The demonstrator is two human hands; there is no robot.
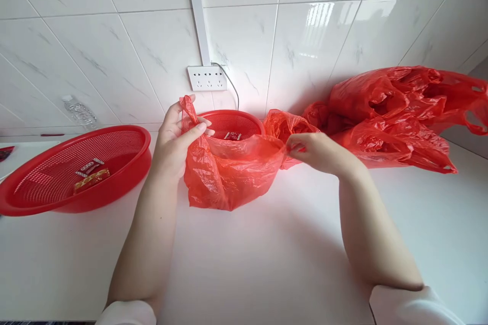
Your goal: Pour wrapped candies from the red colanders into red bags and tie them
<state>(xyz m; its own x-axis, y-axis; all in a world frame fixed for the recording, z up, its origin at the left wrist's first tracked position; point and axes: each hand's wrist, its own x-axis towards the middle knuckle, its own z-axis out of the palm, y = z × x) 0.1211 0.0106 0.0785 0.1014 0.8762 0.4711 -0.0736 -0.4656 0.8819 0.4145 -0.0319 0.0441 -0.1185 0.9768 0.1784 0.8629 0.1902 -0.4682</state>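
Observation:
A thin red plastic bag (236, 177) hangs between my two hands over the white table, its mouth spread toward the top. My left hand (173, 137) grips the gathered handle at the bag's left side, thumb pressed against the fingers. On the other side, my right hand (318, 151) pinches the right edge of the bag's mouth. Behind the bag stands a red plastic basket (242, 118), partly hidden, with a small dark packet (232, 136) inside. Whether the bag holds anything I cannot tell.
Left of my arm sits a larger red basket (131, 142) with small snack packets (91, 175). Several red plastic bags (389, 111) are heaped at the right, near the tiled wall. A clear bottle (79, 111) lies at the back left. A power socket (208, 78) is on the wall.

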